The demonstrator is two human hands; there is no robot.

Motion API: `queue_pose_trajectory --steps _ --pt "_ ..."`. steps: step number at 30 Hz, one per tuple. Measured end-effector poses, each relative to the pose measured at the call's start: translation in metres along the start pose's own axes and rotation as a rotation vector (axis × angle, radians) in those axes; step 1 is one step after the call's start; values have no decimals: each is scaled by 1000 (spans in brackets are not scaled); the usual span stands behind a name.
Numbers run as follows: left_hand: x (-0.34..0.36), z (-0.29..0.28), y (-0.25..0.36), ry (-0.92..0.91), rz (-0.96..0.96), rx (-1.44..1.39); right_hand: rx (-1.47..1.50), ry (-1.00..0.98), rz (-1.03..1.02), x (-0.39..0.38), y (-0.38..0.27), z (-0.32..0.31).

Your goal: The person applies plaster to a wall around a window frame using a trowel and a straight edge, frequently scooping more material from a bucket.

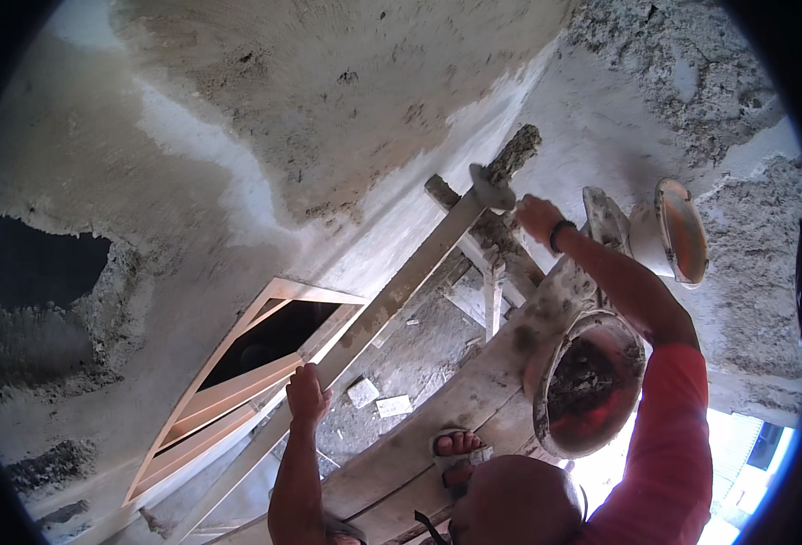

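Grey, plaster-smeared board (405, 282) slants along the rough wall (228, 173), passing beside a wooden window frame (237, 391). Left hand (307, 397) low on it, fingers curled closed around its edge; right hand (539, 221), fingers bent, just beside a pale round piece (492, 189) near its upper end, hold unclear.

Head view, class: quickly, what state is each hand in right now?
Left hand: closed, holding the long board.
Right hand: fingers look curled near the board's upper end; whether it grips anything cannot be told.
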State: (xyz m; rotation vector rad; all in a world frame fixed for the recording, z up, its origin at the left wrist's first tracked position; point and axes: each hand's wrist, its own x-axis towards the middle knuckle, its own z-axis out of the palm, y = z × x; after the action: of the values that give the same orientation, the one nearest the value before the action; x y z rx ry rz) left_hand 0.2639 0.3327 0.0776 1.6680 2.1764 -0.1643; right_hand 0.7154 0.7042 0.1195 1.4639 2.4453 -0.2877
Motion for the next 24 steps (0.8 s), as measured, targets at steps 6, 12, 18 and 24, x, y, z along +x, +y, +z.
queue_pose_trajectory --steps 6,12,18,24 --pt "-1 -3 1 -4 -15 -14 166 145 357 33 19 33" --pt "4 -4 2 6 -17 3 278 246 366 11 6 9" --pt "5 -1 -2 4 13 7 380 319 325 -93 -22 -73" --pt "4 4 -7 23 27 -28 1159 72 363 -283 -50 -138"
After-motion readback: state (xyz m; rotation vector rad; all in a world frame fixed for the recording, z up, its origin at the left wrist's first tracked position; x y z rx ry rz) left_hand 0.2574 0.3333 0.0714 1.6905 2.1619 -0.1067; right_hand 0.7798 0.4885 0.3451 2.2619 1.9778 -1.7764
